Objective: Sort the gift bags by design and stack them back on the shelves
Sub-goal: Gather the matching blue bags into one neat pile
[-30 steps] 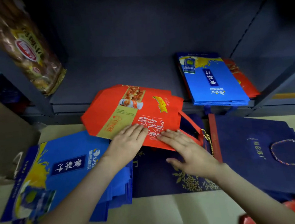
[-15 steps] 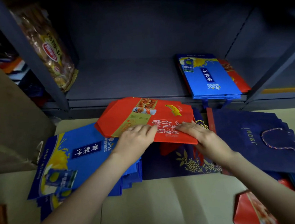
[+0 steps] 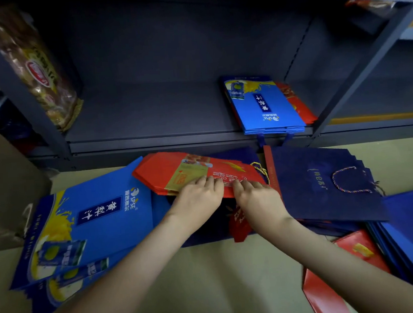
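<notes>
Red bags (image 3: 177,173), a thin bunch just off the floor (image 3: 210,279) below the shelf (image 3: 147,111), gripped at the near edge by my left hand (image 3: 199,201) and right hand (image 3: 258,199) so they go up squared, and I count one blue stack (image 3: 266,107) shelved, one blue pile (image 3: 94,219) left, one navy pile (image 3: 321,184) right.

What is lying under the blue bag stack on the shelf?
A red bag pokes out from beneath the blue bag stack at its right edge. Most of it is covered, so its design and anything below cannot be seen.
</notes>
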`<state>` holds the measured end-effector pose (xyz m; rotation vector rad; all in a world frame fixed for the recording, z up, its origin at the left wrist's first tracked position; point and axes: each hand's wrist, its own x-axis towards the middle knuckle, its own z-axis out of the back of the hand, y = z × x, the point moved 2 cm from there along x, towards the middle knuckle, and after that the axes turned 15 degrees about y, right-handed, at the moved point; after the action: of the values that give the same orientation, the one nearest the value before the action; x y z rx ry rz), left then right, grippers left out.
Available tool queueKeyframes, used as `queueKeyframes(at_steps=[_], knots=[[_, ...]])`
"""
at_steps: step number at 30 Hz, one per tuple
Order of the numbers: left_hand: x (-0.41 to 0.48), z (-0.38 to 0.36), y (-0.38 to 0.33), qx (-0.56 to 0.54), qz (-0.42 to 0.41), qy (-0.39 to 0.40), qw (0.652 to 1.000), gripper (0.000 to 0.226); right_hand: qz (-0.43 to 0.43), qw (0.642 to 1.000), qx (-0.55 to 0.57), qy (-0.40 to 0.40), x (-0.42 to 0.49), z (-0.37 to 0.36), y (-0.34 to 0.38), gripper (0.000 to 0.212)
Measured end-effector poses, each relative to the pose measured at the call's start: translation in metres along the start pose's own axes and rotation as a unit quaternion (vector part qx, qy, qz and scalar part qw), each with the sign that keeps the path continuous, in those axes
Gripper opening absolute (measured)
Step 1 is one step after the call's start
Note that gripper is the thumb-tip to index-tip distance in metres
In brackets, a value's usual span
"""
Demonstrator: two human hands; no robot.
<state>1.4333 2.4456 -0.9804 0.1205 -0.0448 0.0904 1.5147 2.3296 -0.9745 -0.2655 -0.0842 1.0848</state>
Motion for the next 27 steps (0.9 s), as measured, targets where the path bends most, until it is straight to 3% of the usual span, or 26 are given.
queueKeyframes(at_steps=[4,8,14,17,21,24,27], knots=[[-0.008,-0.003,0.018,-0.012,0.029,0.020,0.999,0.031,-0.005,1.000,-0.003,0.011,-0.005,0.000,-0.017,0.062],[-0.006,-0.014,0.016,0.014,0.021,0.031,0.999,0.032,-0.020,0.996,0.019,0.081,-0.009,-0.012,-0.025,0.060],[-0.002,-0.011,0.001,0.035,-0.027,-0.051,0.998,0.027,-0.015,0.983,0.029,0.181,-0.009,0.004,-0.022,0.067],[0.000,-0.004,-0.001,0.029,-0.055,-0.119,0.991,0.023,0.001,0.992,0.033,0.118,-0.016,-0.004,-0.032,0.080],[0.007,0.000,-0.013,-0.008,-0.053,-0.145,0.988,0.033,0.012,0.999,0.026,0.018,-0.034,-0.022,-0.060,0.056],[0.015,-0.008,-0.022,-0.018,-0.032,-0.132,0.991,0.045,-0.012,0.998,0.055,0.006,-0.051,-0.033,-0.084,0.074],[0.022,-0.007,-0.040,-0.008,-0.068,-0.162,0.984,0.039,-0.028,0.997,0.061,-0.022,-0.071,-0.037,-0.099,0.056]])
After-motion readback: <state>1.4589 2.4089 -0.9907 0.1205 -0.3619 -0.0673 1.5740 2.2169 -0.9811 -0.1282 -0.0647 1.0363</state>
